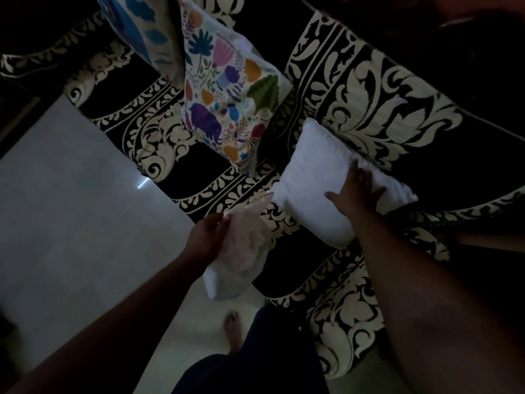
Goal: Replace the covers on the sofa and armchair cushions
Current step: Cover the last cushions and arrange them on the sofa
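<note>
Dim light falls over a sofa (369,89) draped in a black-and-cream scroll-patterned throw, with pale floor tiles (71,209) beside it. You already have two cushions dressed: a floral-print cushion (224,92) leans at the back of the seat, and a blue-patterned cushion (142,27) sits behind it at the top edge, only partly in view. Your bare white cushion insert (318,183) lies on the seat near the front edge, and your right hand (356,191) rests on it with fingers spread flat, pressing rather than grasping. Your left hand (206,237) grips a bunched white cover (241,254), held just off the sofa's front edge and close to the insert's near corner. So, as far as this shows, you are partway: at least one insert has no cover on it yet, and the cover in your hand is not yet opened over it. Whether the armchair cushions are done cannot be told; no armchair is visible.
</note>
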Tool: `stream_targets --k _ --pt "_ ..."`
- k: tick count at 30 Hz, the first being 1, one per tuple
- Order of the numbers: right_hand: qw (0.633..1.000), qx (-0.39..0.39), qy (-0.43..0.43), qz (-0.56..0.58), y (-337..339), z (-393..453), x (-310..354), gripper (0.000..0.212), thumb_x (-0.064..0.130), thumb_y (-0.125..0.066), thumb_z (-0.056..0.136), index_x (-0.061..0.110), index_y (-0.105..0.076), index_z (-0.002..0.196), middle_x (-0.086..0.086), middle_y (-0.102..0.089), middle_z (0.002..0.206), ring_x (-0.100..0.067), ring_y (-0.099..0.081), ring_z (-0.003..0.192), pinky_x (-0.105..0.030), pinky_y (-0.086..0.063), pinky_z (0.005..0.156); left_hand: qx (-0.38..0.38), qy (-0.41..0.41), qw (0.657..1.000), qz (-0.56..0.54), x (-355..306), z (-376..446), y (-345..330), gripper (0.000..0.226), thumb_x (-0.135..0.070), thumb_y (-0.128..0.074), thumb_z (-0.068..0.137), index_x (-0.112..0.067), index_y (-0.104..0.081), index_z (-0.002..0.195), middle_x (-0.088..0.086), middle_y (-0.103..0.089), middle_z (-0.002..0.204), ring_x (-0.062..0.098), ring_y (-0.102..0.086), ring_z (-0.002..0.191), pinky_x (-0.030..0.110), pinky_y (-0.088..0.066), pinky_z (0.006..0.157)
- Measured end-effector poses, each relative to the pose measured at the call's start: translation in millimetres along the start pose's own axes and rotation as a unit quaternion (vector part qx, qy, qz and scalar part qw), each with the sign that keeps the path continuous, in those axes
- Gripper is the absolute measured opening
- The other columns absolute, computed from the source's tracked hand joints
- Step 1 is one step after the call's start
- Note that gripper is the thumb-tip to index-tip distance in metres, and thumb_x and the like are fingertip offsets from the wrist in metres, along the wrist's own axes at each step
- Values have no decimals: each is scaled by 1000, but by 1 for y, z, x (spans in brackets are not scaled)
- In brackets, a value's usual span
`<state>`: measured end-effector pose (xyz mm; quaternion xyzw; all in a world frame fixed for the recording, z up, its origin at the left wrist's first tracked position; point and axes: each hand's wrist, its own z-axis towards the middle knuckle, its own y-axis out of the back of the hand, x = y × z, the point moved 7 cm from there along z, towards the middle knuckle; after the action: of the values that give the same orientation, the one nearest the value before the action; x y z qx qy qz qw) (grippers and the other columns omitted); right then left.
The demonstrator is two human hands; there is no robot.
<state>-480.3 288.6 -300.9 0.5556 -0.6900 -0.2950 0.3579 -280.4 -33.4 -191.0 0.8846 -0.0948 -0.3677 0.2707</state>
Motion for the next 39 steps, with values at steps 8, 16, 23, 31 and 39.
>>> stream_targets --k 8,16,23,31,39 --pt "984 -74 35 -156 -24 -33 21 111 75 -81 53 23 -41 143 -15 -43 142 -38 -32 134 -67 -19 111 15 10 1000 -9 10 6 6 21 -39 -55 102 -26 -70 97 -2 -70 88 14 -62 80 35 -49 78" --pt "979 -74 85 -168 -45 -63 52 87 32 -82 77 10 -32 145 -12 -68 103 -28 -66 94 -44 -53 83 -20 -12 1000 -4 19 3 41 31 -38 -53 103 -16 -74 110 5 -74 104 23 -67 100 43 -53 91" --pt "967 -117 188 -129 -21 -135 87 96 42 -74 80 17 -21 156 -16 -59 130 -35 -62 109 -46 -52 85 -78 -10 995 -55 47 -13 95 31 -32 -52 104 -12 -72 117 3 -72 112 23 -65 107 40 -50 98" --pt "940 -200 248 -118 10 -271 144 101 46 -83 67 14 -36 150 -19 -63 119 -39 -65 98 -44 -55 76 -141 -33 971 -191 89 -42 181 31 -33 -50 105 -14 -71 117 2 -70 108 20 -63 102 29 -46 83" --pt "905 -272 313 -96 10 -394 220 100 43 -83 66 16 -33 148 -17 -60 115 -39 -64 93 -46 -56 71 -131 -123 969 -169 120 -61 265 28 -38 -51 104 -19 -72 103 5 -73 94 25 -68 90 42 -55 82"
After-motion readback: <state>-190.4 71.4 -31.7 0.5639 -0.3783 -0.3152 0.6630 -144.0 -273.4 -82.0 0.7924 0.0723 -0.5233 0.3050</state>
